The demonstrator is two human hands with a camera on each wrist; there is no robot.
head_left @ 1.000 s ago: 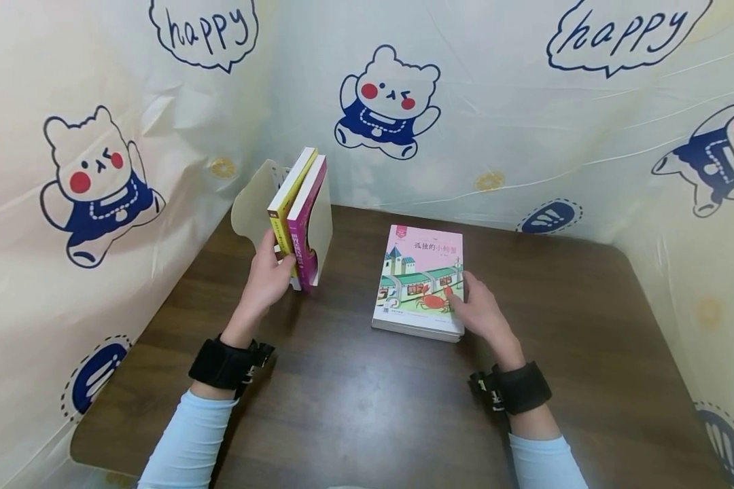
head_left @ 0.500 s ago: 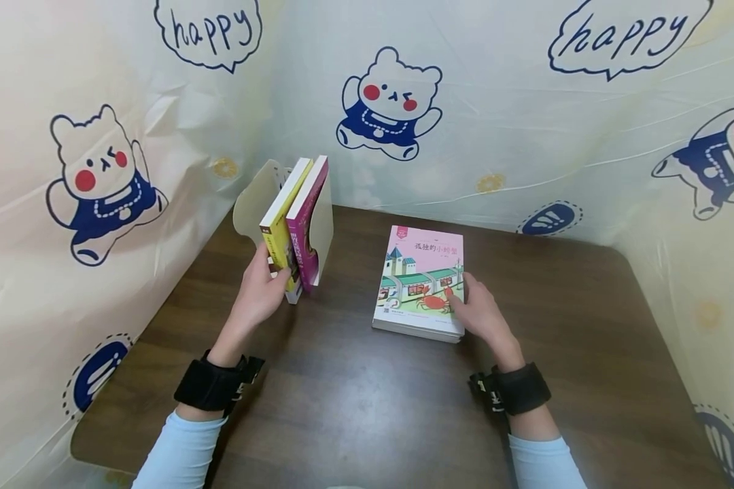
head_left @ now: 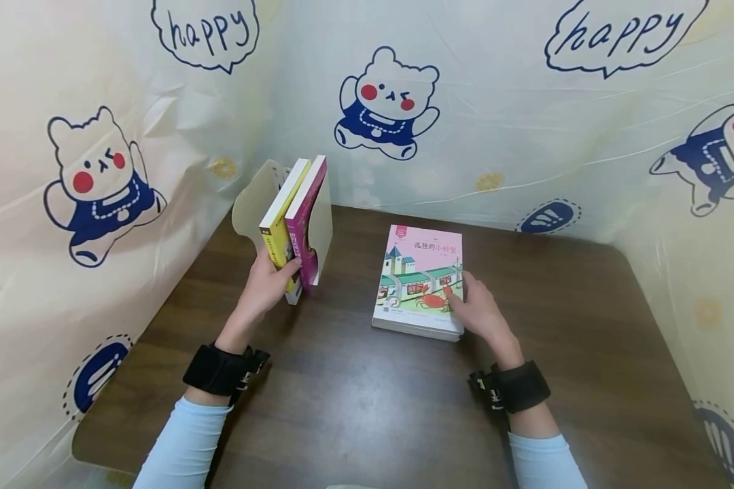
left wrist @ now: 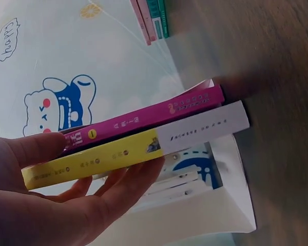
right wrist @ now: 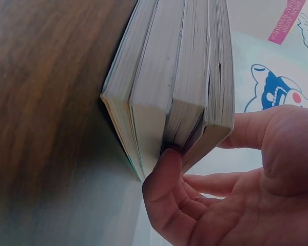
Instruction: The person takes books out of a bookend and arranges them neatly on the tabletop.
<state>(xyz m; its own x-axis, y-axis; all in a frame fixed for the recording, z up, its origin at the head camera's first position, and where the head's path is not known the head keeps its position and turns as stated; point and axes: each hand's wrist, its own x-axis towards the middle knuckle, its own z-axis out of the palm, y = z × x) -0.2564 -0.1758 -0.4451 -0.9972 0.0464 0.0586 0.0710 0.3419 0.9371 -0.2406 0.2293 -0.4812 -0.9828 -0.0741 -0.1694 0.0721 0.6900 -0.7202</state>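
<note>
I report the left hand [head_left: 266,284] grasping 2 books at once: its thumb touches the spine of the purple book [head_left: 300,239], the other fingers lie against the outer face of the yellow book [head_left: 276,243], and the gap between is filled by those 2 thicknesses. Both books stand near-upright, side by side, between the 2 side panels of the cream book holder [head_left: 249,212], with the yellow spine jutting farther toward the person than the purple. I report the right hand [head_left: 482,309] grasping the near right corner of the book stack [head_left: 417,278]: the thumb rests on the pink cover with its red crab, the fingers curl below, and on the right wrist feed 1 fingertip sits in a gap between page blocks. The stack lies flat, well apart from the holder and to its right. Both stand on the dark brown desk [head_left: 355,407], wood-grained, rounded at the corners, carrying a bright reflection near its middle. Printed sheeting [head_left: 501,122] surrounds it on 3 sides, pale, wrinkled at the left, marked with navy-dressed bears and the word "happy". I note black wrist bands [head_left: 214,371] and light blue sleeves [head_left: 183,441] on the 2 arms.
</note>
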